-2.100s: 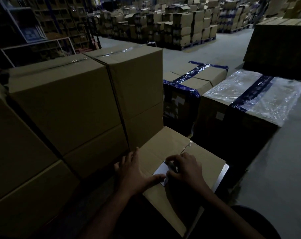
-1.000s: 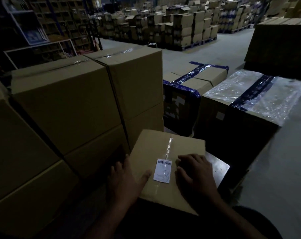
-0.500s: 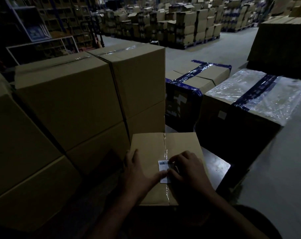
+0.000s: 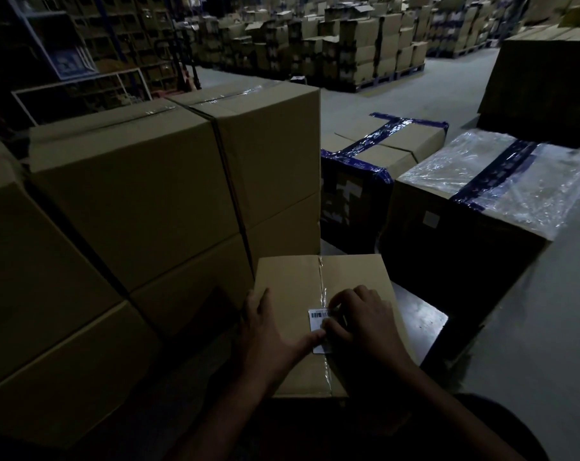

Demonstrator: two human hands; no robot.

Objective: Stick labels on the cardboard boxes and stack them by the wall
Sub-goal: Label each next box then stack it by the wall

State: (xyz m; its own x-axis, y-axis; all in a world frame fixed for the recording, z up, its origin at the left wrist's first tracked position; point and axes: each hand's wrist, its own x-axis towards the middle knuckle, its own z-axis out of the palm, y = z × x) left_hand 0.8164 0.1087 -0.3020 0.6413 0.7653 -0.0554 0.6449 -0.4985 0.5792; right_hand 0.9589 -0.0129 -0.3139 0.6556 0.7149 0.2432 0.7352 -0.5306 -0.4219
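Small cardboard box (image 4: 292,287): plain matte brown, rectangular, top flaps closed and sealed along the centre seam with glossy clear tape (image 4: 321,281). It lies directly under both hands. Label (image 4: 317,322): white, rectangular, barcode printed at its far end, set on the tape seam; its right part is covered by the right hand. Left hand (image 4: 268,337): flat on the box top, fingers spread and fairly straight, thumb tip pressing the label's lower left; it grips nothing. Right hand (image 4: 365,322): fingers bent, tips bearing down on the label's right edge; whether it pinches the label cannot be told. Left of the hands, tall stacked cartons (image 4: 142,194) stand touching the small box's left edge. Ahead and right of the hands, a box bound in blue tape (image 4: 378,151) and a film-wrapped box (image 4: 488,181). A dark glossy surface (image 4: 421,321) shows just right of the right hand; open grey floor (image 4: 544,327) beyond it.
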